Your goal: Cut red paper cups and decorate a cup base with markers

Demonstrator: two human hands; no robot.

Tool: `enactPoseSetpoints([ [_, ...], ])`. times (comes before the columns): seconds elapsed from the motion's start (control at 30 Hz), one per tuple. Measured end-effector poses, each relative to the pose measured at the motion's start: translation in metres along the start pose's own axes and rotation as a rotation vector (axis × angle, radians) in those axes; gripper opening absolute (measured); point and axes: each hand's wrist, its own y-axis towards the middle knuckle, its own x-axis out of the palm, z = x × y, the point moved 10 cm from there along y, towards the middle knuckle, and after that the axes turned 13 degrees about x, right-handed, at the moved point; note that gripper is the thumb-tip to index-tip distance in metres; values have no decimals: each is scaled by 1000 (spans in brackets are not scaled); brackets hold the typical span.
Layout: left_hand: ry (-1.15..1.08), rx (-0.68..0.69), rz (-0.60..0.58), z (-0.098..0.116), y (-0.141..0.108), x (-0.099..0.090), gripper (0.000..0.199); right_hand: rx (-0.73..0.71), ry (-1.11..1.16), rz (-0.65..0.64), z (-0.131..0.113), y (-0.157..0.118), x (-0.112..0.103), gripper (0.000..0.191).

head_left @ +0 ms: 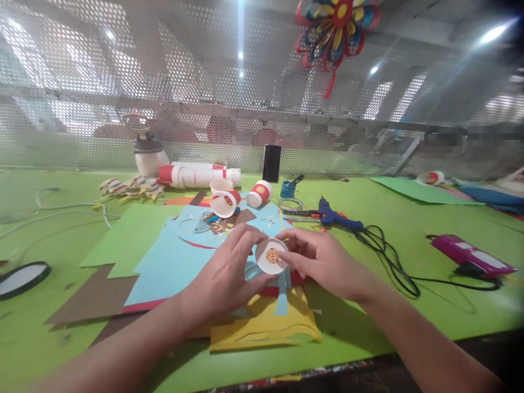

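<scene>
Between my hands is a small round white paper piece (265, 265), like a shallow cup base, its open face turned toward me. A gold emblem (272, 255) sits on its inside face. My left hand (229, 262) grips its left rim, thumb below and fingers above. My right hand (323, 259) pinches the right side, with a fingertip against the inside face near the emblem. Beneath my hands lie light blue sheets (159, 273) and a yellow sheet (249, 335). Just beyond are a tipped paper cup (224, 204) and another red-and-white paper cup (258, 194).
A blue glue gun (333, 215) lies to the right, its black cord running to a magenta power strip (470, 254). Behind stand a phone (272, 162), a blue jar (288, 189), stacked cups (200, 176) and a spray bottle (149, 153). Green sheets (126, 232) lie left.
</scene>
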Motion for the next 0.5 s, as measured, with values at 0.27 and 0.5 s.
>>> enactPoseSetpoints([
  [0.27, -126, -166, -16, -10, -6, 3, 53, 43, 125, -38, 5, 2, 1, 35],
  [0.5, -807, -669, -31, -33, -17, 23, 38, 109, 221, -106, 8, 2, 2, 35],
])
